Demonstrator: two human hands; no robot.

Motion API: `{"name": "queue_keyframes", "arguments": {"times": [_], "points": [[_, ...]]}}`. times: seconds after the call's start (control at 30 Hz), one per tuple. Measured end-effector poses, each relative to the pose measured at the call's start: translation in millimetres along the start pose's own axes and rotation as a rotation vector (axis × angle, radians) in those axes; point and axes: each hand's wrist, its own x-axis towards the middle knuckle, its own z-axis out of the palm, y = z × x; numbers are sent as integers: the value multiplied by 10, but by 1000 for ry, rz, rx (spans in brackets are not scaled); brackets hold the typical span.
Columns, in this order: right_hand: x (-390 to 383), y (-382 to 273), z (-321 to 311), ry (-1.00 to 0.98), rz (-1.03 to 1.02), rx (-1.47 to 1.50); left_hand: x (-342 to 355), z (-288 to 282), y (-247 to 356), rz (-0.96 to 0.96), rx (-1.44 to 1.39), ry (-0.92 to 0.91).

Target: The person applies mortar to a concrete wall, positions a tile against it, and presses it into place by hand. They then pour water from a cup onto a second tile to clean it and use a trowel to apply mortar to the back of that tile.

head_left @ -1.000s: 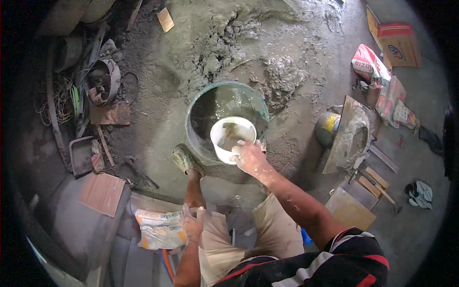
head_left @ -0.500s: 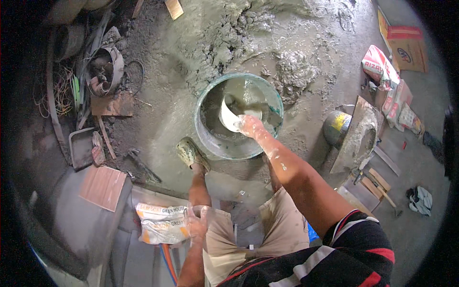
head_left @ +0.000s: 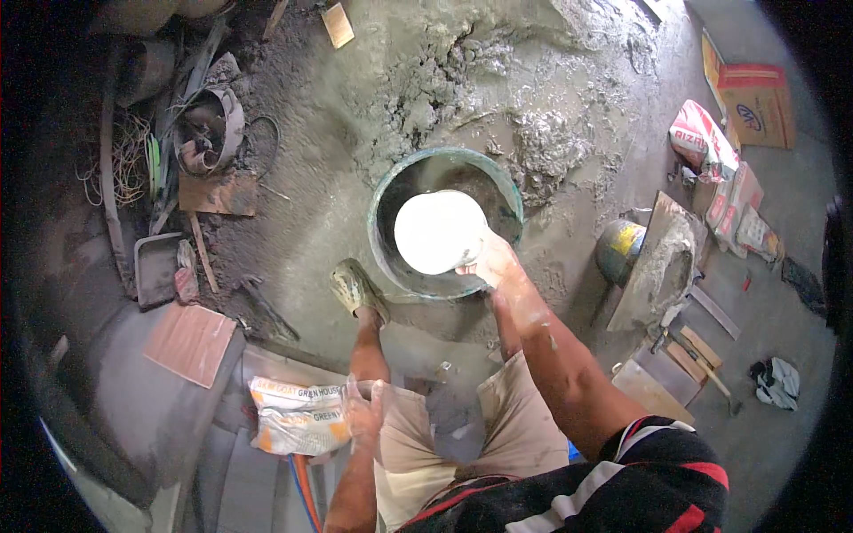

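My right hand point(head_left: 491, 260) is closed on the near right edge of a white round plastic container point(head_left: 440, 231), raised over a wide green-blue tub point(head_left: 385, 253). The container's face is so bright that I cannot tell whether its bottom or its contents show. Much of the tub's inside is hidden under it; what shows is dark and wet. My left hand point(head_left: 362, 413) lies at my left knee, its fingers forward and somewhat blurred, with no held thing visible. Right beside it is a white and orange bag point(head_left: 296, 416).
Wet grey mortar point(head_left: 551, 147) is heaped behind the tub. On the right are a mortar-smeared board point(head_left: 662, 262), a rounded dark container point(head_left: 619, 244), a hammer point(head_left: 715, 369) and red-and-white bags point(head_left: 704, 142). At left are a tile point(head_left: 189, 345), a tray point(head_left: 158, 271) and scrap wood point(head_left: 218, 194).
My right hand has lifted the white container from inside the tub and turned its round face upward, toward me. My left hand stays at the knee. The view has shifted slightly.
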Motion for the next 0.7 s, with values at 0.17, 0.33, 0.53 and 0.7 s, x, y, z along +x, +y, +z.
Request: {"name": "queue_keyframes", "arguments": {"times": [0.17, 0.33, 0.53, 0.7], "points": [[-477, -30, 85, -174, -49, 600, -47, 37, 58, 21, 18, 6], [-813, -121, 113, -57, -267, 778, -93, -6, 192, -44, 128, -39], [-879, -285, 33, -336, -198, 589, -124, 35, 162, -71, 148, -42], [-779, -181, -29, -125, -99, -262, -135, 11, 174, -65, 128, -60]]}}
